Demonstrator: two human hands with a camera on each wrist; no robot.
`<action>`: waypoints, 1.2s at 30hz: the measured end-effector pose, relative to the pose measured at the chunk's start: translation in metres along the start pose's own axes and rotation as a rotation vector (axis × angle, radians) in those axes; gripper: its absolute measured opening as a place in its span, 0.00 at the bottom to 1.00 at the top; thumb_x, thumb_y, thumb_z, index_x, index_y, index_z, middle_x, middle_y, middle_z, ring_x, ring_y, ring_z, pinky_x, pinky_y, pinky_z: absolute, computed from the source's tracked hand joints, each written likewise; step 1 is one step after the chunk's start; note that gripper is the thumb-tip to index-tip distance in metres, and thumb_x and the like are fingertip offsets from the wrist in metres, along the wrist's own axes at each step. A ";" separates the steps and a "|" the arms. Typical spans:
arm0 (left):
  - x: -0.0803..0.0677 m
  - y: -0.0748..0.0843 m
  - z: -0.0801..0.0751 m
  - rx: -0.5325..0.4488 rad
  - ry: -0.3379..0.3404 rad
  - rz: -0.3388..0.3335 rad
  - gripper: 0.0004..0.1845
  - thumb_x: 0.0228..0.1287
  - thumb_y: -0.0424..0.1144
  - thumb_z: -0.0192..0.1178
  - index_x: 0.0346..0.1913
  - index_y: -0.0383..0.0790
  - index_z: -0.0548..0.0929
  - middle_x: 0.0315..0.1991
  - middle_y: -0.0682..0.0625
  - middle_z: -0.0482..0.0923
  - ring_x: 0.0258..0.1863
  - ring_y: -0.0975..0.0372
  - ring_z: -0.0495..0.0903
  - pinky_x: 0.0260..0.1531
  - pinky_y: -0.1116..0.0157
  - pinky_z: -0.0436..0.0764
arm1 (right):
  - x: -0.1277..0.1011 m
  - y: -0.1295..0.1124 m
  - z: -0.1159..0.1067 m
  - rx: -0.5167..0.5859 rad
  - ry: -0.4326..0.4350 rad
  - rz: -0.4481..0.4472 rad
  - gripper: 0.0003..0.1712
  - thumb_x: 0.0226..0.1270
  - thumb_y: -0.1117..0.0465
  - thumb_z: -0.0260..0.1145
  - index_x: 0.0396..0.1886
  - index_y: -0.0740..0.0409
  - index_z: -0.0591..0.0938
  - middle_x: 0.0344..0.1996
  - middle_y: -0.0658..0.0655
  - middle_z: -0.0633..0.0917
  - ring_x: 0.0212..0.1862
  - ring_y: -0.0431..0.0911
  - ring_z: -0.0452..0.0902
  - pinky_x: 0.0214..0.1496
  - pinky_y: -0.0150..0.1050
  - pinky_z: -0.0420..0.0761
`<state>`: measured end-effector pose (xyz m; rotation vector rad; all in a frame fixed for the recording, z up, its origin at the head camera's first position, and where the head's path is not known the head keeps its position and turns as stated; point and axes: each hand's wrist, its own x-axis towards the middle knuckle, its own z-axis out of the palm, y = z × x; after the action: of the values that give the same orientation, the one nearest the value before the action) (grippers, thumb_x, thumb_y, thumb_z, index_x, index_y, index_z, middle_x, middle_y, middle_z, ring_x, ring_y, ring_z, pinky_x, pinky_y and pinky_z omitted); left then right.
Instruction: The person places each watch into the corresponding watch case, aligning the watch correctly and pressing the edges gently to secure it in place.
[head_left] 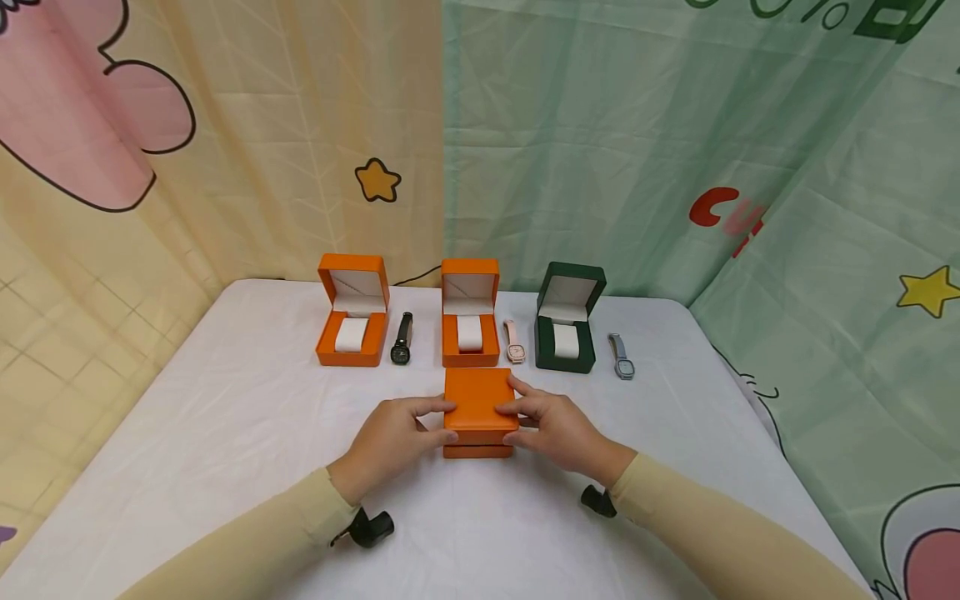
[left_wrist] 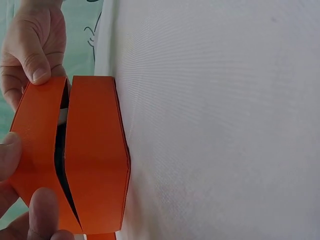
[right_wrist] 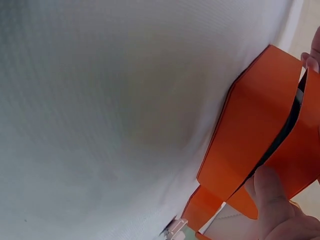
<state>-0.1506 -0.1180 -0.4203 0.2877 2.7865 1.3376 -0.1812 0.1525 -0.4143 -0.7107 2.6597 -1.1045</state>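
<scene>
An orange watch box [head_left: 478, 398] stands on the white-covered table in front of me, its lid slightly raised. My left hand [head_left: 390, 433] grips the lid's left side, with a finger at the top edge and the thumb lower at the front. From the right, my right hand [head_left: 561, 429] holds the lid, its thumb near the front corner and fingers on the top and side. In the left wrist view, a narrow gap separates the lid [left_wrist: 37, 117] from the base [left_wrist: 95, 155]. A dark area and a small pale patch show in that gap; the rest of the inside is hidden.
Behind stand two open orange boxes [head_left: 348, 357] [head_left: 470, 358] and an open green box [head_left: 566, 364], each with a white cushion. Beside them lie a black watch [head_left: 401, 350], a pink-strapped watch [head_left: 515, 350] and a grey-blue watch [head_left: 622, 364]. Curtains [head_left: 562, 167] border the table.
</scene>
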 end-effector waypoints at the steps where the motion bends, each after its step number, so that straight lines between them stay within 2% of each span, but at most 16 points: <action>1: 0.000 0.000 0.000 0.000 -0.003 0.001 0.20 0.61 0.44 0.78 0.57 0.52 0.91 0.64 0.50 0.85 0.23 0.67 0.79 0.25 0.69 0.75 | 0.000 0.000 0.001 -0.004 0.001 0.001 0.25 0.64 0.63 0.78 0.62 0.54 0.87 0.81 0.60 0.66 0.70 0.57 0.79 0.61 0.42 0.85; 6: -0.002 -0.001 0.001 0.003 -0.023 0.007 0.21 0.61 0.42 0.78 0.57 0.51 0.91 0.66 0.49 0.83 0.23 0.67 0.79 0.24 0.70 0.76 | -0.002 0.001 0.004 -0.027 0.001 0.028 0.25 0.63 0.62 0.79 0.62 0.51 0.88 0.82 0.57 0.65 0.69 0.57 0.81 0.60 0.41 0.85; 11: -0.003 -0.002 0.000 0.029 -0.038 0.042 0.21 0.61 0.42 0.77 0.58 0.50 0.91 0.66 0.48 0.83 0.23 0.68 0.80 0.25 0.70 0.78 | -0.006 -0.002 0.005 -0.056 0.013 0.084 0.26 0.65 0.60 0.78 0.63 0.47 0.88 0.83 0.57 0.64 0.66 0.56 0.83 0.60 0.42 0.86; 17: -0.002 -0.002 -0.001 0.032 -0.061 0.049 0.20 0.62 0.42 0.77 0.58 0.49 0.90 0.68 0.47 0.82 0.21 0.67 0.79 0.25 0.69 0.79 | -0.011 -0.005 0.007 -0.097 0.029 0.118 0.27 0.67 0.58 0.77 0.66 0.46 0.86 0.75 0.60 0.75 0.70 0.57 0.79 0.60 0.43 0.86; 21: -0.003 -0.002 -0.002 0.035 -0.065 0.040 0.20 0.62 0.42 0.76 0.57 0.50 0.91 0.68 0.48 0.81 0.20 0.66 0.77 0.24 0.70 0.78 | -0.010 -0.007 0.009 -0.067 0.031 0.116 0.27 0.67 0.60 0.77 0.66 0.49 0.85 0.72 0.61 0.79 0.69 0.55 0.81 0.59 0.41 0.86; 28: -0.003 -0.001 -0.001 0.081 -0.048 0.038 0.19 0.62 0.42 0.76 0.57 0.51 0.91 0.67 0.49 0.82 0.19 0.67 0.73 0.22 0.71 0.74 | -0.010 -0.008 0.012 -0.025 0.044 0.134 0.27 0.67 0.61 0.77 0.66 0.51 0.85 0.72 0.61 0.78 0.69 0.55 0.80 0.60 0.41 0.86; 36: -0.003 -0.001 0.001 0.084 -0.043 0.041 0.18 0.63 0.42 0.76 0.56 0.51 0.91 0.66 0.47 0.83 0.16 0.67 0.69 0.19 0.71 0.70 | -0.012 -0.007 0.014 -0.015 0.053 0.130 0.27 0.67 0.61 0.77 0.66 0.51 0.85 0.72 0.62 0.78 0.70 0.56 0.80 0.60 0.41 0.86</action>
<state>-0.1473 -0.1188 -0.4218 0.3744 2.8208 1.2093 -0.1633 0.1455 -0.4191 -0.5091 2.7168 -1.0848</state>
